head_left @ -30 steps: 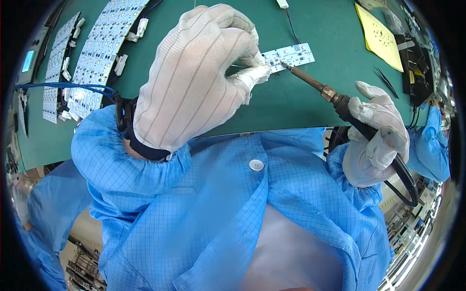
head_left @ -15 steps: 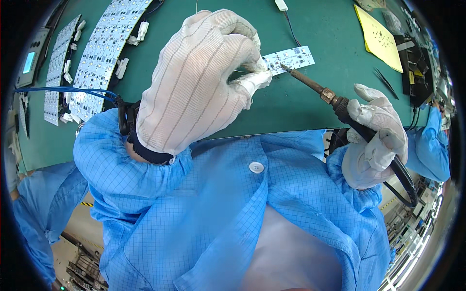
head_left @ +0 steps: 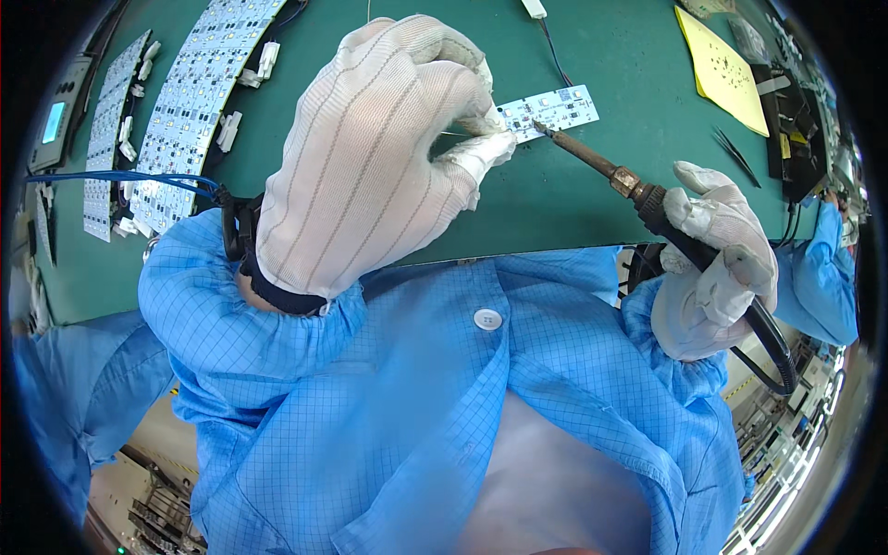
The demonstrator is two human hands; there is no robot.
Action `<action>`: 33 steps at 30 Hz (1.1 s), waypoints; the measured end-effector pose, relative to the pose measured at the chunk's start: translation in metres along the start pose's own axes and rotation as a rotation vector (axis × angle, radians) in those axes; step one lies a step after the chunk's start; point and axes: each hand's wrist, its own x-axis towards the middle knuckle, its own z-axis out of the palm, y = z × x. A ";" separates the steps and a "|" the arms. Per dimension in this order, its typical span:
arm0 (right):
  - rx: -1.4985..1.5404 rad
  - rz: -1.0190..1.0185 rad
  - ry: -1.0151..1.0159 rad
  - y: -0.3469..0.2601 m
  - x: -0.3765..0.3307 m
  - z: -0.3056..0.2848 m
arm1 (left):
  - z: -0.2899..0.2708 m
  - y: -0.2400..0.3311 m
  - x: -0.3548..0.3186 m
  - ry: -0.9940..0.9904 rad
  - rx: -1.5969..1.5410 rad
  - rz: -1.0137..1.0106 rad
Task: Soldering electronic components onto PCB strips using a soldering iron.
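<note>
A small white LED circuit board (head_left: 566, 109) lies at the middle of the bench, slightly tilted, with a wired connector (head_left: 535, 9) running off beyond it. My left hand (head_left: 375, 157), in a white striped glove, is closed, thumb and fingers pinched at the board's left end and covering it. A thin, pale wire shows in the gap behind the fingertips; what it is, I cannot make out. In my gloved right hand (head_left: 720, 264) I grip a soldering iron (head_left: 601, 165). Its tip rests on or just over the board's near middle; contact is not certain.
Large LED panels (head_left: 199, 102) with white connectors stand at the left, near a grey device with a screen (head_left: 60, 116). Blue cables cross to my left wrist strap. At right lie black tweezers (head_left: 735, 157), a yellow pad (head_left: 721, 69) and a black box (head_left: 797, 139). Co-workers' sleeves show at both sides.
My left hand and the board have shifted very slightly left. My right hand and the soldering iron stay nearly still. The co-worker's sleeve at the left has moved a little.
</note>
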 end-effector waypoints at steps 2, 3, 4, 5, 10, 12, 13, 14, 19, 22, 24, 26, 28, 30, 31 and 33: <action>0.002 0.104 -0.023 -0.004 -0.001 -0.001 | 0.000 0.001 0.000 -0.004 0.006 -0.007; -0.032 0.118 -0.046 -0.005 -0.001 -0.001 | 0.000 0.001 0.000 -0.007 0.007 -0.016; -0.046 0.142 -0.050 -0.006 -0.001 -0.002 | 0.001 0.001 0.000 -0.003 0.010 -0.014; -0.048 0.133 -0.048 -0.006 -0.001 -0.002 | 0.001 0.001 0.000 0.001 0.012 -0.010; -0.020 0.056 -0.002 -0.002 -0.001 0.000 | 0.002 0.001 -0.001 0.016 0.029 -0.009; -0.016 0.042 0.004 0.000 -0.001 0.001 | 0.002 0.001 -0.001 0.003 0.034 -0.007; -0.013 0.033 0.006 0.001 -0.001 0.001 | 0.001 0.001 0.000 -0.013 0.032 -0.008; -0.010 0.029 0.009 0.002 -0.001 0.001 | 0.000 0.001 0.000 -0.029 0.029 -0.008; -0.008 0.016 0.016 0.003 -0.001 0.000 | 0.002 0.001 0.000 -0.007 0.022 0.013; -0.005 0.012 0.017 0.003 -0.001 0.000 | 0.004 0.001 0.000 0.001 0.011 0.017; -0.003 0.006 0.017 0.004 0.000 0.000 | 0.004 0.000 0.000 0.005 0.007 0.024; -0.001 0.001 0.018 0.004 0.000 0.000 | 0.003 -0.002 0.001 0.016 0.003 0.041; 0.002 -0.004 0.020 0.005 0.000 0.001 | 0.001 -0.002 0.000 -0.006 0.003 0.040; 0.005 -0.009 0.022 0.005 0.000 0.001 | 0.001 0.000 0.000 -0.011 0.003 0.026; 0.007 -0.011 0.022 0.005 0.000 0.001 | 0.001 0.001 -0.001 -0.007 0.003 0.012; 0.006 -0.011 0.023 0.005 -0.001 0.001 | 0.001 0.001 -0.001 0.000 0.007 0.002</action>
